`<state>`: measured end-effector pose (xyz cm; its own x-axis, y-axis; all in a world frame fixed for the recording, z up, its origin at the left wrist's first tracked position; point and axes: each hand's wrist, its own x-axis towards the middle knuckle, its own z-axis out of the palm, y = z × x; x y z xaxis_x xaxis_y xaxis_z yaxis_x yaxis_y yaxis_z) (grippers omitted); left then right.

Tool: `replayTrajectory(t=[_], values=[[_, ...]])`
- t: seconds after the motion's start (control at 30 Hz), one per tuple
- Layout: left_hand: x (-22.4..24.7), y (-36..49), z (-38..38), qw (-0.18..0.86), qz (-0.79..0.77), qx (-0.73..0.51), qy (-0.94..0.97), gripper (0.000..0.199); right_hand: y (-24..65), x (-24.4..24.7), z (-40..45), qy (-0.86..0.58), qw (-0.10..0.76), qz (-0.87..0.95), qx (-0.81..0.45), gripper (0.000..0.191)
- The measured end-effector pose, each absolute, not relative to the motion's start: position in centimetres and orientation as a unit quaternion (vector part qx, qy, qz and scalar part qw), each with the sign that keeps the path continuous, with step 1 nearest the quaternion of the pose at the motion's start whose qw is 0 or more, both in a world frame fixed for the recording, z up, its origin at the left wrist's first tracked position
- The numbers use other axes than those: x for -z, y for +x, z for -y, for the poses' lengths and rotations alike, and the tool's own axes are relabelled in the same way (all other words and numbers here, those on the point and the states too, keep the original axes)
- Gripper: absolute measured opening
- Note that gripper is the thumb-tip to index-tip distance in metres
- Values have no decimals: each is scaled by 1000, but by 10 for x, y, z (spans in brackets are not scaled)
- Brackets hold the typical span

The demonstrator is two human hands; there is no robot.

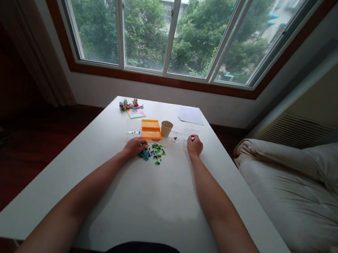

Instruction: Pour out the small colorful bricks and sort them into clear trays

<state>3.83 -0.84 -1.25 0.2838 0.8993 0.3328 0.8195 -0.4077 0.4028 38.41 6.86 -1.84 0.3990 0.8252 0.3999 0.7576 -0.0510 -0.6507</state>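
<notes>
A loose pile of small building bricks [156,151], mostly green and blue with some yellow and dark ones, lies on the white table. My left hand [135,146] rests at the pile's left edge with its fingers curled together; anything between them is too small to make out. Farther right, my right hand [195,145] is closed with thumb and fingertips pinched, beside a see-through tray or sheet. What the pinch holds, if anything, cannot be seen. A few dark bricks [175,138] lie left of that hand.
Beyond the pile stand an open orange box [151,135] and a brown paper cup [166,129]. At the table's far left are small colourful figures [124,105] on a printed booklet [136,114]. White paper sheets [190,115] lie far right. A sofa [289,174] flanks the white table [158,211].
</notes>
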Motion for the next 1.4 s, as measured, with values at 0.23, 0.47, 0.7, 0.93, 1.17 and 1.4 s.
replayTrajectory(t=[0.23,0.47,0.7,0.93,1.17,1.4], values=[[12,38,8,77,-542,-256,796,23,372,23,-70,-699,407,587,40,21],[14,37,6,81,-545,-251,796,23,365,22,-62,-725,321,608,47,21],[16,37,5,83,-533,-259,801,24,353,15,-56,-721,308,620,36,23],[16,37,5,90,-535,-263,798,23,341,21,-53,-694,324,642,7,20],[17,37,5,87,-532,-263,800,23,338,30,-52,-663,317,678,7,19],[18,36,6,93,-530,-270,798,23,339,24,-52,-676,299,674,12,20]])
